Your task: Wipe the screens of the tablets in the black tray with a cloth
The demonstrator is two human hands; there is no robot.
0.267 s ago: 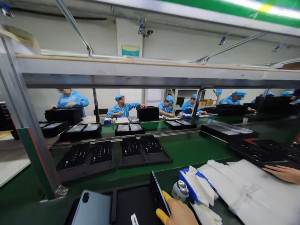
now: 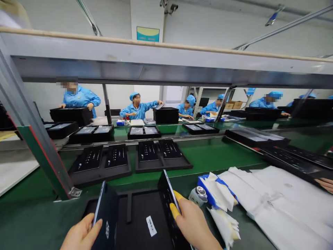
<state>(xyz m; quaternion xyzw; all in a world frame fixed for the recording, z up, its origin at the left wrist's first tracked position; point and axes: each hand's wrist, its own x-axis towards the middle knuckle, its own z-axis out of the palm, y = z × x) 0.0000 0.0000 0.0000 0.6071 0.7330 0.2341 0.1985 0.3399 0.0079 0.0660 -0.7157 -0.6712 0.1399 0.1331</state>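
- Head view now shows the left hand (image 2: 82,236), absent 0.3 s ago, fingers clamped on the left flat black slab device (image 2: 106,218), which has been raised on edge.
- Right hand (image 2: 192,224), 2 yellow-capped fingers, stays clamped on the right slab (image 2: 169,198).
- 2 slabs stand over 1 black tray (image 2: 135,211), long axes running away from the camera.

A thin, dark, flat rectangular tablet (image 2: 106,211) stands tilted on its edge, its left rim against the fingers of the left hand (image 2: 82,236). A second thin dark rectangular tablet (image 2: 169,198) leans upright, its edge under the yellow-capped fingertips of the right hand (image 2: 192,225). Between the fingers of both hands lies a black two-compartment plastic tray (image 2: 137,215) bearing a white label.
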